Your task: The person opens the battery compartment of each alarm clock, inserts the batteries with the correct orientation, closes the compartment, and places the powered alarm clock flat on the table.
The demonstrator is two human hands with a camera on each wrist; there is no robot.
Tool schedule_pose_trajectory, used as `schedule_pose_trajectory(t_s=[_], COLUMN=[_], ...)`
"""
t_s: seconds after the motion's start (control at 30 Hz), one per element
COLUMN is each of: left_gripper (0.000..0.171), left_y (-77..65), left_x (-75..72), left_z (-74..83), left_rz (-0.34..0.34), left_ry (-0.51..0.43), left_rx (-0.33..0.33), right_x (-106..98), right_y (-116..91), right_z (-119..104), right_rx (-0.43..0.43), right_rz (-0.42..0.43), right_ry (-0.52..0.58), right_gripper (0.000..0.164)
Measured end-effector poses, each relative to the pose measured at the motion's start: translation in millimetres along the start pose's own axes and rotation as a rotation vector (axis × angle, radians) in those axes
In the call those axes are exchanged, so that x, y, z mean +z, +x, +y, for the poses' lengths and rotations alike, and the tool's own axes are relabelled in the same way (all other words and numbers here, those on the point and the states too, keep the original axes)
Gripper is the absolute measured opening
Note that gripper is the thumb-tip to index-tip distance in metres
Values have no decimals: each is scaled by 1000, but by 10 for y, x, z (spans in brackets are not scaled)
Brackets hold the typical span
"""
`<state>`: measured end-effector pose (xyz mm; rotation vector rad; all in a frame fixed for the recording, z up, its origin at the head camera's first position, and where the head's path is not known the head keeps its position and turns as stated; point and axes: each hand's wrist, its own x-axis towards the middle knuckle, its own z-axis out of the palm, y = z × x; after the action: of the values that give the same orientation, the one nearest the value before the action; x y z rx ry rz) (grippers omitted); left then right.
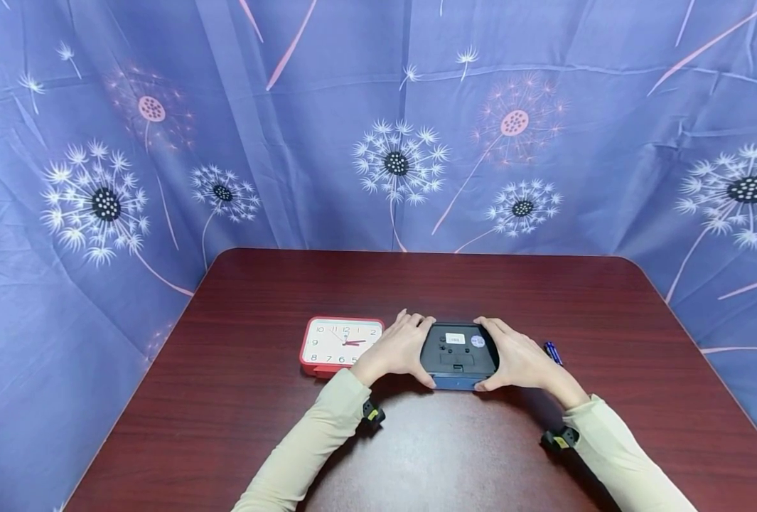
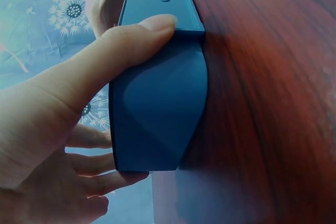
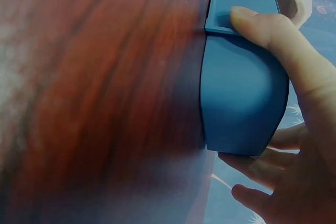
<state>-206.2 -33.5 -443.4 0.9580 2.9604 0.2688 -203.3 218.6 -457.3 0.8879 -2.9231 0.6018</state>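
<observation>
A blue clock (image 1: pixel 460 355) lies face down on the table, its black back with small knobs, a battery cover and two stickers turned up. My left hand (image 1: pixel 406 348) grips its left end, thumb on the near side and fingers round the far edge. The right hand (image 1: pixel 517 357) holds the opposite end the same way. In the left wrist view the blue casing (image 2: pixel 163 98) shows a curved side, with the thumb by a recessed strip. In the right wrist view the casing (image 3: pixel 241 93) sits against the wood. The clock's dial is hidden underneath.
A red alarm clock (image 1: pixel 342 344) with a white dial lies face up just left of the left hand, partly covered by it. Blue batteries (image 1: pixel 553 353) lie right of the right hand. Behind the dark red table (image 1: pixel 276 284) hangs a blue dandelion-print curtain (image 1: pixel 327 142).
</observation>
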Motion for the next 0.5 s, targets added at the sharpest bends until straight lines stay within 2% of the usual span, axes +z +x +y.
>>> schedule_pose_trajectory(t_s=[0.17,0.37,0.43,0.5], left_gripper=[114,118,122,126], left_y=[0,-19,-31,-38], left_x=[22,13,7,4], left_z=[-8,17,37,58], left_rz=[-11,-41,-54,-74], left_ry=[-6,-8,-18,-33], left_rx=[-1,-15,-27,-42], right_x=[5,-31,-53,-71], right_y=[-3,-23,-26,-18], right_z=[8,15,-5,-42], right_rx=[7,-15,-33,-60], right_rz=[-29,-46,-23,18], right_ry=[28,40,39,43], right_gripper=[116,124,121,111])
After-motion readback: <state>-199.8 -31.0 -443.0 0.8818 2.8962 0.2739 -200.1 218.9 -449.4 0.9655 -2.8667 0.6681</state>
